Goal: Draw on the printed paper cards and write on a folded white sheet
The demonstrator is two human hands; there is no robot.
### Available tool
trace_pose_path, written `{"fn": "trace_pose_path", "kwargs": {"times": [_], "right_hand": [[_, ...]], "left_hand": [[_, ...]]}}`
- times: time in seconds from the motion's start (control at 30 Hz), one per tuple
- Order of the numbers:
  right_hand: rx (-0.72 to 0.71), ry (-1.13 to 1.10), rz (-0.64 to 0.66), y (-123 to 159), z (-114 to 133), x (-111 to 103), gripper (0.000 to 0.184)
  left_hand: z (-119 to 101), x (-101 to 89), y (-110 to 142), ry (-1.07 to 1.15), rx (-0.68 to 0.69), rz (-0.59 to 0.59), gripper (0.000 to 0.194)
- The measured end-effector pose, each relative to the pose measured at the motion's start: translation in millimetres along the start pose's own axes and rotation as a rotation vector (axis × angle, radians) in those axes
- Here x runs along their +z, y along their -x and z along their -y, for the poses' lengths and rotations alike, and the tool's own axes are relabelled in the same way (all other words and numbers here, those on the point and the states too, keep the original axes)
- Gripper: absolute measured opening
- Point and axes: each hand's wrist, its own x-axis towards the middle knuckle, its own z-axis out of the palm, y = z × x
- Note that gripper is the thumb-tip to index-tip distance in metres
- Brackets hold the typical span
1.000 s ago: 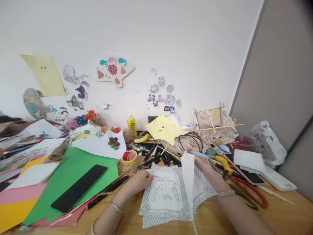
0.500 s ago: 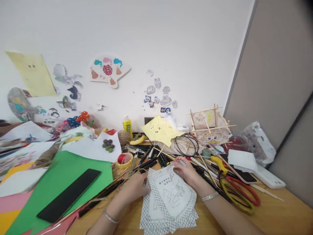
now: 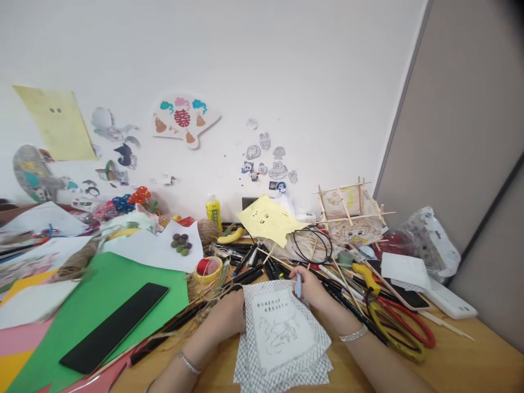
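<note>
Near the table's front lies a small stack of white paper sheets with cross-hatched borders. The top sheet (image 3: 278,333) carries handwritten characters and a line drawing. My left hand (image 3: 231,314) is closed on the left edge of this sheet, its fingertips partly hidden. Above the sheet's upper right corner, my right hand (image 3: 309,286) grips a light blue pen (image 3: 298,285) pointing down. Several dark marker pens (image 3: 245,259) lie beyond the sheets.
Scissors with yellow handles (image 3: 399,333) and a phone (image 3: 409,295) lie at right, below a stick-framed paper lantern (image 3: 352,215). At left, a black strip (image 3: 117,327) rests on green paper (image 3: 164,262). A tape roll (image 3: 208,269) and yellow bottle (image 3: 213,212) stand behind.
The top sheet has shifted left and turned more upright over the stack. My right hand has come off its corner, and the pen now points downward. My left hand remains at the left edge.
</note>
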Motion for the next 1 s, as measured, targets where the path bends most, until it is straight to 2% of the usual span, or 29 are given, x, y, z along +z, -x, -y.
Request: {"fn": "trace_pose_path", "kwargs": {"times": [0.17,0.33,0.47,0.6,0.77,0.87,1.0], "right_hand": [[-0.083,0.246,0.039,-1,2,-8,0.015],[-0.204,0.434,0.087,13,20,-4,0.021],[-0.291,0.566,0.198,23,27,9,0.032],[-0.240,0.384,0.202,22,22,14,0.042],[-0.253,0.196,0.274,16,22,4,0.018],[-0.261,0.174,0.242,15,31,-8,0.019],[-0.253,0.158,0.225,15,41,-28,0.023]], "left_hand": [[2,-2.7,0,0.111,0.031,0.025,0.012],[0,-0.6,-4,0.274,0.079,0.017,0.013],[-8,1.4,-4,0.401,0.104,0.007,0.017],[-17,-1.6,0,0.499,0.138,0.047,0.014],[-13,-10.5,1,0.485,0.077,0.076,0.031],[3,-13.4,-2,0.339,-0.038,0.029,0.043],[18,-10.9,-5,0.095,-0.096,-0.075,0.020]]}}
